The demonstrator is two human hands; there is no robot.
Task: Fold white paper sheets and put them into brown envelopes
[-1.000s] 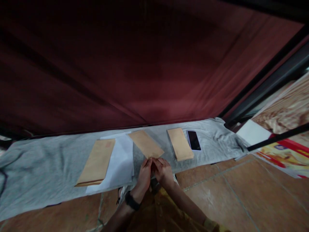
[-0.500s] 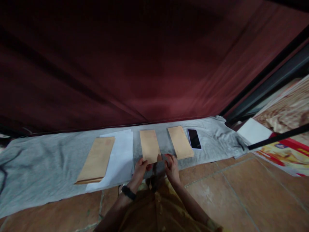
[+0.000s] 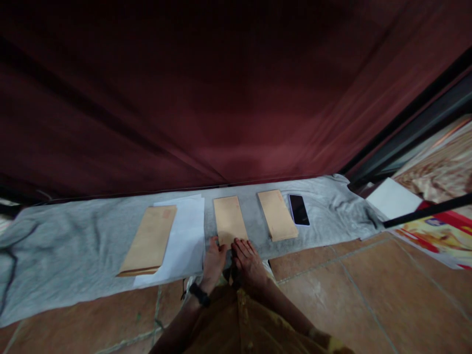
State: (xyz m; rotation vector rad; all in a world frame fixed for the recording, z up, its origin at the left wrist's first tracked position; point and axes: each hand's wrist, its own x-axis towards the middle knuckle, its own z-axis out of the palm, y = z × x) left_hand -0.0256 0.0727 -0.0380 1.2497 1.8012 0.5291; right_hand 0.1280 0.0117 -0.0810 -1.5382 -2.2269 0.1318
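Note:
A tan paper envelope [image 3: 229, 216] lies lengthwise on the grey cloth in front of me. My right hand [image 3: 250, 260] rests flat on its near end, fingers stretched out and close together. At the near left corner is my left hand [image 3: 214, 261], touching the edge, with thumb and forefinger apart; its other fingers are partly hidden. To the right lies a small pile of similar envelopes [image 3: 277, 214]. A further pile of tan envelopes [image 3: 150, 238] sits on the left, partly over white paper sheets [image 3: 187, 236].
A phone [image 3: 299, 210] lies beside the right pile on the grey cloth [image 3: 73, 246]. Dark red fabric [image 3: 221, 123] rises behind it. Dark metal bars, a white board [image 3: 394, 198] and a colourful printed box [image 3: 438, 236] are at the right. Tiled floor [image 3: 324, 290] lies below.
The envelope's near end has gone down onto the cloth. My right hand has moved left and flattened onto it. My left hand has loosened its pinch at the corner.

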